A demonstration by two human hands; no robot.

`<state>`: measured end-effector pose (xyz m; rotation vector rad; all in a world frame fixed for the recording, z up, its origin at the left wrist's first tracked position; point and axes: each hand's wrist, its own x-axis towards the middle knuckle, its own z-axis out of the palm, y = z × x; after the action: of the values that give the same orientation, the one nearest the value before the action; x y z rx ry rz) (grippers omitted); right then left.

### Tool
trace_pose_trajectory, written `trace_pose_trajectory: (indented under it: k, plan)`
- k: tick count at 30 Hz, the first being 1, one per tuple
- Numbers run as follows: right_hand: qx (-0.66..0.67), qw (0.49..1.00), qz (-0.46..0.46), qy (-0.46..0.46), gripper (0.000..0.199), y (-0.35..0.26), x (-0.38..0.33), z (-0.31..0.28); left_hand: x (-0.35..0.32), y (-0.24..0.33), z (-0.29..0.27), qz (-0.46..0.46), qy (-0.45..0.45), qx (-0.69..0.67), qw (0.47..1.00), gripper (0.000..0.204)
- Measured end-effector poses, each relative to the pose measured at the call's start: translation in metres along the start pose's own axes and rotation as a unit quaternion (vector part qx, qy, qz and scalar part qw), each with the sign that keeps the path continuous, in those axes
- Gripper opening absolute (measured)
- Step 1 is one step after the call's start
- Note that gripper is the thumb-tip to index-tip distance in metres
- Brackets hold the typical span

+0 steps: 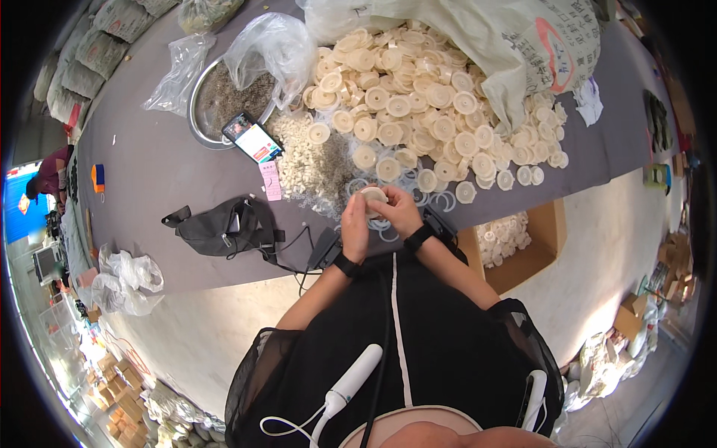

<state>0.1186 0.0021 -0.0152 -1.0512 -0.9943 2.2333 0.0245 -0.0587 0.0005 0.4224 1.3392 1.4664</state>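
Both my hands meet at the table's near edge over a round cream plastic disc (373,196). My left hand (355,224) grips its left side, fingers closed. From the right, my right hand (399,212) pinches the disc too; its fingertips partly cover it. Just beyond lies a big heap of similar cream discs (418,97). Translucent rings (444,200) are scattered close to my hands. Left of them sits a pile of small cream pieces (295,142), next to a mound of small greyish parts (328,166). Black wrist devices with straps are on both wrists.
A metal bowl (196,123) of small dark parts stands at back left, partly under a clear bag (272,48). A phone (252,138) leans by it. A black bag (224,228) lies left. A woven sack (534,56) covers the heap. Below right, a cardboard box (551,239) holds discs.
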Motion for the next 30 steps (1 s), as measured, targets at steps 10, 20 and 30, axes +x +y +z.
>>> trace_pose_trajectory:
  k: [10,20,30]
  plan:
    - [0.363,0.925,0.095,0.061,0.017,-0.011,0.006,-0.022,0.044,-0.088,-0.179,0.12,0.266,0.274,0.916,0.013]
    - [0.21,0.977,0.03,0.029,0.018,-0.005,-0.011,-0.011,0.036,-0.039,-0.169,0.153,0.116,0.696,0.692,0.008]
    - [-0.364,0.897,-0.247,-0.053,0.017,-0.025,-0.025,-0.009,0.04,0.02,-0.066,-0.017,-0.021,0.151,0.988,0.008]
